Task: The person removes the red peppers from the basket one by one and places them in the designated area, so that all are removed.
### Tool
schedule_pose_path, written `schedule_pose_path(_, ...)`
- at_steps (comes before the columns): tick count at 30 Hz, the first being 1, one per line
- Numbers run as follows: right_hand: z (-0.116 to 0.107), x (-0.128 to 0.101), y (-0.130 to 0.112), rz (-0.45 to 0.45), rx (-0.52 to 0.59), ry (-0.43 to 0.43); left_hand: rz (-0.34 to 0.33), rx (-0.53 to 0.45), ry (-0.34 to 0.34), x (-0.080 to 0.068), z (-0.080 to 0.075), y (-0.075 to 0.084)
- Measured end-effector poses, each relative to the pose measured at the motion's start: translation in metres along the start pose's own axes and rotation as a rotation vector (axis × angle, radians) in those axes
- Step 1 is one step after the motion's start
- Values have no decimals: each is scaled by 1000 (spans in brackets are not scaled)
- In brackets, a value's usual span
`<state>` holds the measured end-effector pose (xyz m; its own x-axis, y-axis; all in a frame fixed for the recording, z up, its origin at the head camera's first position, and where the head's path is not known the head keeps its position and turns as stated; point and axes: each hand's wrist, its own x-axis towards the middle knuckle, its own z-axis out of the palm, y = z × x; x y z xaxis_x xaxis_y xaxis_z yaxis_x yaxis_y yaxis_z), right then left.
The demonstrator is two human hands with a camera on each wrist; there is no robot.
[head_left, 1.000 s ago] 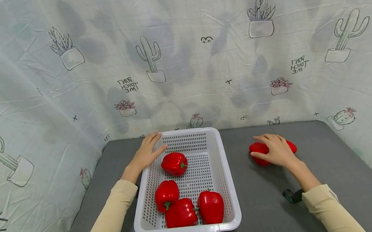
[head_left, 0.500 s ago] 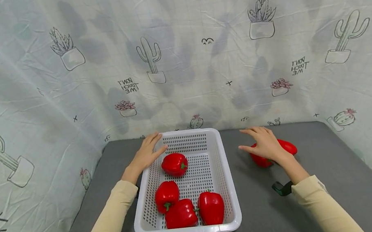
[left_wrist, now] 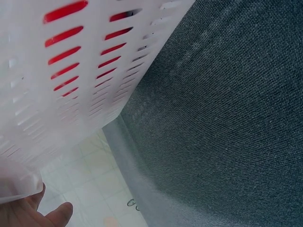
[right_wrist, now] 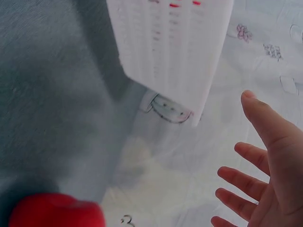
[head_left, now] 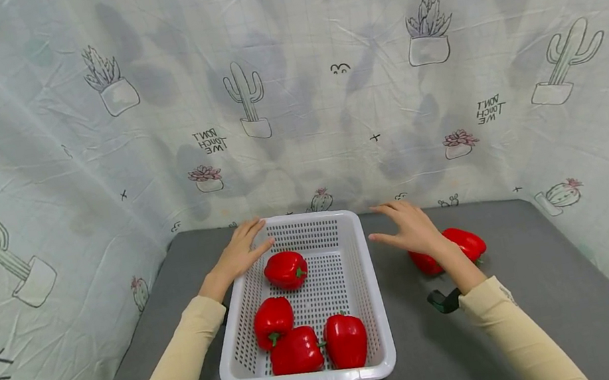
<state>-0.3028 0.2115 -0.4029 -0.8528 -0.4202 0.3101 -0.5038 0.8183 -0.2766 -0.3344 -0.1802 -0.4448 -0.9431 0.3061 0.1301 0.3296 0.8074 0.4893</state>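
Note:
My left hand (head_left: 238, 250) holds the far left corner of a white perforated plastic basket (head_left: 374, 286), thumb over the inner side of the rim and fingers outside. In the left wrist view, its fingers (left_wrist: 59, 215) show just past the rim. My right hand (head_left: 409, 229) is in the air right of the basket, thumb and fingers spread, nothing between them. Several glossy red bell peppers lie in the basket, one (head_left: 286, 270) towards the back and another (head_left: 346, 340) at the front right. Two more red bell peppers (head_left: 463, 243) lie on the table behind the right forearm, partly hidden.
The dark grey table (head_left: 420, 360) runs back to a pale curtain (head_left: 298, 82) printed with cactus drawings, which also closes in both sides. A dark strap piece (head_left: 443, 301) sticks out beside the right wrist.
My right hand has lifted off the peppers on the right and moved left towards the basket, fingers spread. The left hand, the basket and the peppers have stayed in place.

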Motion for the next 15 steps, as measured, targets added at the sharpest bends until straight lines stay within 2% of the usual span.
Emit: schedule_pose_path(15,2,26,-39,-132,16,-91,9,-6,5,0,0,-1)
